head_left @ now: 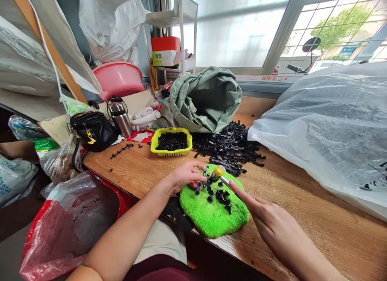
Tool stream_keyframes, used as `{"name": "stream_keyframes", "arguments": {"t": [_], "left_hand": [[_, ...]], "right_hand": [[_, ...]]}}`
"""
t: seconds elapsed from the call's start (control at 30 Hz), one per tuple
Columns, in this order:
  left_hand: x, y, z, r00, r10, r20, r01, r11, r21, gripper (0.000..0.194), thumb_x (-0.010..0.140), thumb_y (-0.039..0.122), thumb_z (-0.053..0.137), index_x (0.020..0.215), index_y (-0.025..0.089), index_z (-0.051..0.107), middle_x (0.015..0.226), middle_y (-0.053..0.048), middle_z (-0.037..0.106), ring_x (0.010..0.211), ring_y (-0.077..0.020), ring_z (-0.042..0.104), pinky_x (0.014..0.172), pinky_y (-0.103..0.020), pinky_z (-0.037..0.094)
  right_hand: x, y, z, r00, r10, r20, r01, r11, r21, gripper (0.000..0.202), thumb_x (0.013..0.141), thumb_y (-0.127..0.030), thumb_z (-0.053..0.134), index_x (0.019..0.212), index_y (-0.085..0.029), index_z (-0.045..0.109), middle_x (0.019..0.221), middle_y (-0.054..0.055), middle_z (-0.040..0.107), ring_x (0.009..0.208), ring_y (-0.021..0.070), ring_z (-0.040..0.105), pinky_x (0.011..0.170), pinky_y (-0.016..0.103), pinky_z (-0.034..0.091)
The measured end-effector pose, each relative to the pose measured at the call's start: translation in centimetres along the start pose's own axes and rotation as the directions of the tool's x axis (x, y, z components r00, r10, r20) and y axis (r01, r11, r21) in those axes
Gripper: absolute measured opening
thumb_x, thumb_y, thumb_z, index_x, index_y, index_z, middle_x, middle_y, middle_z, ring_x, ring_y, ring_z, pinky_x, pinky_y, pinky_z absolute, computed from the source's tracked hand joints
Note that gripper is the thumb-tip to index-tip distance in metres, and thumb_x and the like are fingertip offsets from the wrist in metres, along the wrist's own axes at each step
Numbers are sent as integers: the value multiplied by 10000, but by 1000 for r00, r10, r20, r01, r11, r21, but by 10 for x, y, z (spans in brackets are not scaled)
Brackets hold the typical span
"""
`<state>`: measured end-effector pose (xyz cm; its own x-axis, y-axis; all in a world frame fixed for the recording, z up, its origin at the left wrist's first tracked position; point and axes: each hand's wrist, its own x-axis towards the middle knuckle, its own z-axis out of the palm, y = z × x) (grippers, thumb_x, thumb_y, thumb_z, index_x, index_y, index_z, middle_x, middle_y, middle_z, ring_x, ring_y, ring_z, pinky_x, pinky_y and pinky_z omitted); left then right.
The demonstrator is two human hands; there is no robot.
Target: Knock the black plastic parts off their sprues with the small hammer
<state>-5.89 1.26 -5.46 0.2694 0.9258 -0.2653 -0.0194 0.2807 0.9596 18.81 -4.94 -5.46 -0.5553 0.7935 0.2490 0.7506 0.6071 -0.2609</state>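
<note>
A fluffy green cloth (211, 216) lies at the table's front edge with several small black plastic parts (210, 194) on it. Over its upper left part, my left hand (189, 176) pinches a black plastic piece (198, 187). My right hand (266, 214) is wrapped round the metal handle of a small hammer (220, 171), index finger stretched along it. The hammer's yellowish head is just right of my left fingertips, above the cloth. Behind the cloth spreads a pile of black plastic pieces (236, 146). A yellow basket (171, 152) full of small black parts stands to its left.
A green woven sack (205, 99) lies open behind the pile. At the back left are a steel bottle (120, 117), a black bag (93, 132) and a pink basin (118, 77). White plastic sheeting (326, 132) covers the table's right side. A red-edged plastic bag (72, 220) hangs at lower left.
</note>
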Motion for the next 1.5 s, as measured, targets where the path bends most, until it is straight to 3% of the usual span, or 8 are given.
{"name": "stream_keyframes", "arguments": {"t": [0.13,0.23,0.4,0.57,0.7,0.93,1.1,1.5], "left_hand": [[-4,-3,-3,1000,-25,3,25,996,-83,482,533,155,816,916,119,526,540,56,565,407,-58,510,389,-133,335],[-7,-2,-1,1000,-22,10,23,993,-119,572,493,119,826,969,128,509,555,69,563,416,-51,505,394,-132,350],[-7,0,5,999,-20,-39,16,995,-99,630,500,95,829,1017,131,472,539,86,547,385,-44,468,377,-137,344],[-5,-2,8,1000,-16,-24,16,999,-33,598,531,128,828,1022,120,486,530,79,552,361,-50,477,356,-136,346],[-5,-3,8,1000,-5,-23,5,1000,-2,574,569,113,801,1041,121,474,509,95,542,347,-51,482,352,-129,350],[-5,-1,11,999,0,-36,2,999,54,475,636,41,709,1006,153,433,474,126,510,327,-57,478,331,-122,334],[-5,1,13,999,-18,-41,21,998,65,456,638,35,708,967,158,417,471,130,501,309,-57,460,336,-138,348],[-5,2,17,995,-35,-88,41,997,65,494,616,46,742,950,165,399,489,116,521,304,-50,426,341,-145,336]], "right_hand": [[-10,2,1,986,24,-163,16,971,239,519,975,-161,301,1466,-328,316,1341,15,529,1161,222,533,898,322,507],[-18,1,0,969,66,-237,11,951,310,480,992,-216,346,1456,-335,342,1397,-20,450,1224,192,444,966,276,417],[-25,-6,-4,973,64,-222,11,948,319,473,998,-218,336,1454,-344,348,1393,-36,453,1216,167,449,956,240,393],[-25,-7,0,976,46,-213,31,939,343,484,982,-185,346,1442,-337,370,1367,-17,481,1184,201,491,952,281,433],[-24,-8,2,976,0,-219,66,954,293,488,989,-176,338,1450,-336,358,1347,-17,509,1161,175,523,907,220,458],[-21,-19,-13,969,-41,-245,81,985,152,515,997,-180,300,1485,-341,269,1201,13,648,949,156,665,700,171,535],[-21,-20,-14,973,-53,-226,83,989,125,519,994,-165,295,1489,-318,269,1268,40,605,1045,191,625,758,223,544],[-20,-19,-14,978,-39,-205,70,987,148,509,994,-154,278,1481,-302,292,1327,27,557,1103,183,590,821,232,523]]}}
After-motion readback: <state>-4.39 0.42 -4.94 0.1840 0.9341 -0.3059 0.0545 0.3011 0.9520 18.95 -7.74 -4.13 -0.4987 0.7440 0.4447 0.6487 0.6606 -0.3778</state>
